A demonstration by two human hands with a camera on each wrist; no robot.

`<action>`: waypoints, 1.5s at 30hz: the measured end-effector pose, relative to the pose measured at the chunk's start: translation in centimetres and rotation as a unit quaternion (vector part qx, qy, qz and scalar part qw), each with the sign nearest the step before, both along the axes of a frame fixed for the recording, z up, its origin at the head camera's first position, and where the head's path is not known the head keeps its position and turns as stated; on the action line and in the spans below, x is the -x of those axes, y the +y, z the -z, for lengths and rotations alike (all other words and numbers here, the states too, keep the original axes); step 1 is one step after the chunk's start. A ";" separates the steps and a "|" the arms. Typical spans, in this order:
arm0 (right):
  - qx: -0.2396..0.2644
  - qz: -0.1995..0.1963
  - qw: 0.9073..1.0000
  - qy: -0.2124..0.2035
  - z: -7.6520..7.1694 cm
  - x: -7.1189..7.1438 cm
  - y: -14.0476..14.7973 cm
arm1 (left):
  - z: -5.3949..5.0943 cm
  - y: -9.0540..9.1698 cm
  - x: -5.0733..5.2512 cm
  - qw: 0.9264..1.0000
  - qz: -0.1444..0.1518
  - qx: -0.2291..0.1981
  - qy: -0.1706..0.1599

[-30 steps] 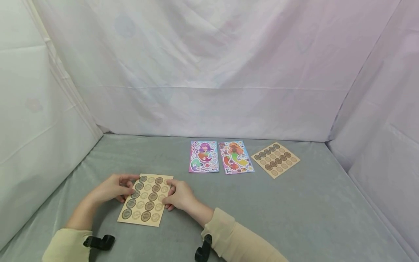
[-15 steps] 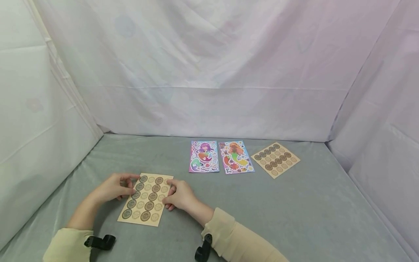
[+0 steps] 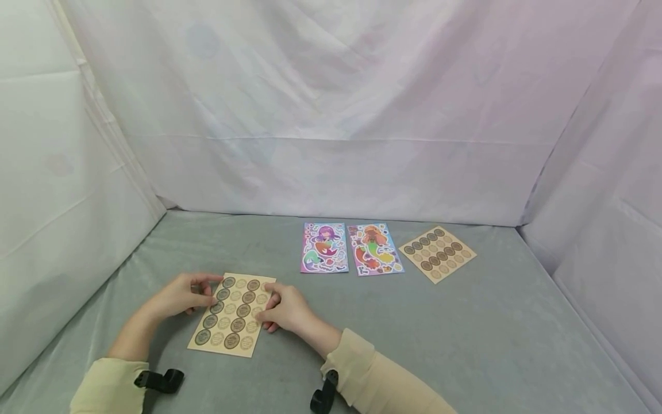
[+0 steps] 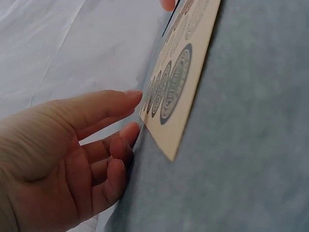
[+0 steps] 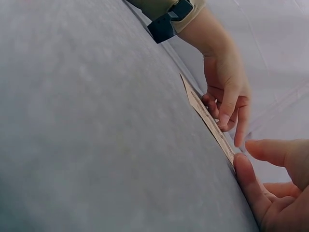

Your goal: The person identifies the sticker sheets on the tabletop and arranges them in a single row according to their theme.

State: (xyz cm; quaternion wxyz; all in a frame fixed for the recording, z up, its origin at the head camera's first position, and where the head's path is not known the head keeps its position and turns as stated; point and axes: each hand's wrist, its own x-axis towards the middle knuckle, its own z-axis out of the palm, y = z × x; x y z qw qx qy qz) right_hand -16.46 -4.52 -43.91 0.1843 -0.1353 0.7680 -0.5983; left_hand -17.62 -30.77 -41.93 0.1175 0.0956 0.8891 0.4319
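One tan, circle-printed sheet (image 3: pixel 228 323) between both hands (image 3: pixel 180 295) (image 3: pixel 287 310)

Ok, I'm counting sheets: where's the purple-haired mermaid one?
In the head view, the purple-haired mermaid sheet lies far back, near the middle, just left of the other mermaid sheet.

The near sheet (image 3: pixel 226 325) is between left hand (image 3: pixel 179 295) and right hand (image 3: pixel 287 310).
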 end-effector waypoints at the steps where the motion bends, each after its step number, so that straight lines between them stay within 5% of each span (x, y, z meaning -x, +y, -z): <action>1: 0.002 -0.003 1.000 0.000 0.0 0.0 0.0 | 0.0 0.0 0.0 1.000 0.002 -0.001 0.000; 14: -0.007 -0.033 0.999 0.024 -1.2 0.1 0.7 | -0.4 -0.1 -0.1 1.000 -0.003 -0.017 0.000; 23: -0.001 -0.027 0.999 0.045 -2.0 0.4 1.5 | -0.7 -0.2 0.0 0.999 0.000 -0.018 0.044; 35: -0.001 -0.024 0.996 0.088 -3.6 1.8 3.4 | -1.5 0.1 -0.4 0.992 -0.048 0.000 0.118; 45: -0.005 -0.024 0.994 0.105 -5.1 2.3 4.8 | -2.1 0.9 -0.5 0.986 -0.086 -0.017 0.140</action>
